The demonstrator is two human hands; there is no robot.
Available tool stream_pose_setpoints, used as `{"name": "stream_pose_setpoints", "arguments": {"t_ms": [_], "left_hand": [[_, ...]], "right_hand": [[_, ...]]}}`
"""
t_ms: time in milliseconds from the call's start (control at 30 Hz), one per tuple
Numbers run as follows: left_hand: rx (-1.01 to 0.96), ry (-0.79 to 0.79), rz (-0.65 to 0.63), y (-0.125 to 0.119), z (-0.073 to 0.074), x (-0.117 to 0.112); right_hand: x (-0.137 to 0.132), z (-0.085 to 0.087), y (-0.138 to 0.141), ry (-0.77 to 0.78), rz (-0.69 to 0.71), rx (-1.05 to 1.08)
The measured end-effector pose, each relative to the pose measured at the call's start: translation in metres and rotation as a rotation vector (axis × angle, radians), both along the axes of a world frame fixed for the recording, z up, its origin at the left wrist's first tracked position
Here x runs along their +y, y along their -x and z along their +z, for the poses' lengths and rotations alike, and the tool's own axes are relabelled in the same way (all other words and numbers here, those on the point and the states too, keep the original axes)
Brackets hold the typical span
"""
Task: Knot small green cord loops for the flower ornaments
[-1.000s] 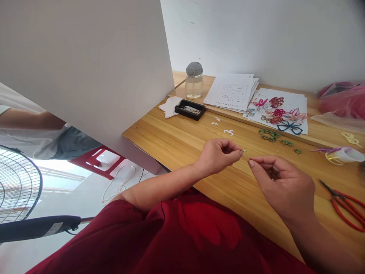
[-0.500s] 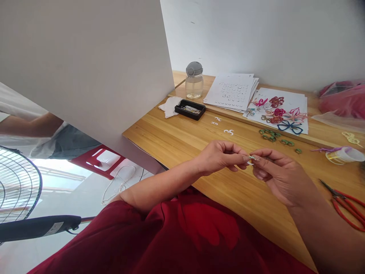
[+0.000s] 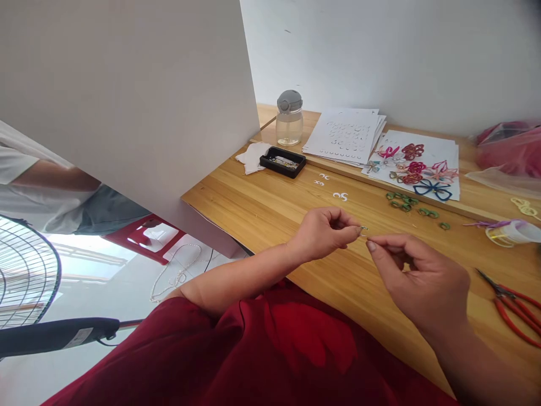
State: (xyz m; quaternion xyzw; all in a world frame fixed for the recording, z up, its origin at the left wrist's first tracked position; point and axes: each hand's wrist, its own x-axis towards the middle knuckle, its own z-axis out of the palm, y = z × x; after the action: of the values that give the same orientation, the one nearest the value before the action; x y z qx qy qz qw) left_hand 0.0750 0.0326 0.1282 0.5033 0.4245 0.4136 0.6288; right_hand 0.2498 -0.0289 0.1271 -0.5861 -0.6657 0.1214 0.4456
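My left hand (image 3: 325, 234) is closed, its thumb and forefinger pinching a tiny greenish, shiny piece (image 3: 364, 228) that sticks out past the fingertips. Just to its right, my right hand (image 3: 422, 276) also pinches with thumb and forefinger; whatever lies between those tips is too small to make out. Both hands hover over the wooden table, their fingertips a short way apart. Beyond them lie several small green curled pieces (image 3: 401, 201) and white paper crescents (image 3: 340, 197). Red-handled pliers (image 3: 509, 301) rest to the right of my right hand.
A black tray (image 3: 282, 163) of small bits sits near a water bottle (image 3: 289, 121). Farther back are stacked paper sheets (image 3: 342, 135) and colourful wire-like flowers (image 3: 414, 169). A white tub (image 3: 513, 232) lies at right. Another person's arm (image 3: 54, 180) and a fan (image 3: 25, 270) are at left.
My right hand has drawn back from the small piece, slightly down and right, so the fingertips are now apart. My left hand has shifted slightly left with the piece.
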Motion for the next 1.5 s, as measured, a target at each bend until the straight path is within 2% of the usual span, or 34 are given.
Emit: {"name": "stream_pose_setpoints", "arguments": {"t_ms": [100, 167, 233, 333, 433, 533, 633, 767, 933, 1133, 1267, 1500], "left_hand": [[0.079, -0.099, -0.049, 0.002, 0.001, 0.0], [0.046, -0.098, -0.118, 0.003, 0.001, 0.0], [-0.025, -0.041, -0.195, 0.005, 0.002, 0.001], [-0.108, 0.039, -0.295, 0.008, 0.004, 0.002], [-0.161, 0.074, -0.328, 0.01, 0.005, 0.002], [-0.203, 0.092, -0.269, 0.007, 0.002, 0.002], [-0.246, 0.095, -0.179, 0.001, -0.005, 0.001], [-0.276, 0.103, -0.083, -0.008, -0.01, -0.001], [-0.272, 0.117, -0.02, -0.013, -0.012, -0.004], [-0.256, 0.148, -0.037, -0.014, -0.01, -0.007], [-0.22, 0.162, -0.091, -0.008, -0.009, -0.005], [-0.224, 0.084, -0.066, -0.001, -0.007, 0.003]], "right_hand": [[0.002, 0.009, -0.003, -0.146, 0.093, -0.194], [0.008, 0.015, -0.009, -0.143, 0.113, -0.197], [0.018, 0.018, -0.017, -0.066, 0.11, -0.115], [0.032, 0.018, -0.025, 0.144, 0.173, 0.142], [0.039, 0.012, -0.024, 0.376, 0.256, 0.489], [0.037, 0.005, -0.015, 0.533, 0.259, 0.817], [0.03, 0.002, -0.004, 0.553, 0.198, 0.997], [0.025, 0.006, 0.004, 0.489, 0.123, 1.0], [0.022, 0.009, 0.007, 0.459, 0.103, 0.968], [0.022, 0.003, 0.011, 0.375, 0.002, 0.916], [0.022, 0.006, 0.011, 0.358, -0.029, 0.898], [0.021, 0.007, 0.008, 0.363, -0.039, 0.909]]}}
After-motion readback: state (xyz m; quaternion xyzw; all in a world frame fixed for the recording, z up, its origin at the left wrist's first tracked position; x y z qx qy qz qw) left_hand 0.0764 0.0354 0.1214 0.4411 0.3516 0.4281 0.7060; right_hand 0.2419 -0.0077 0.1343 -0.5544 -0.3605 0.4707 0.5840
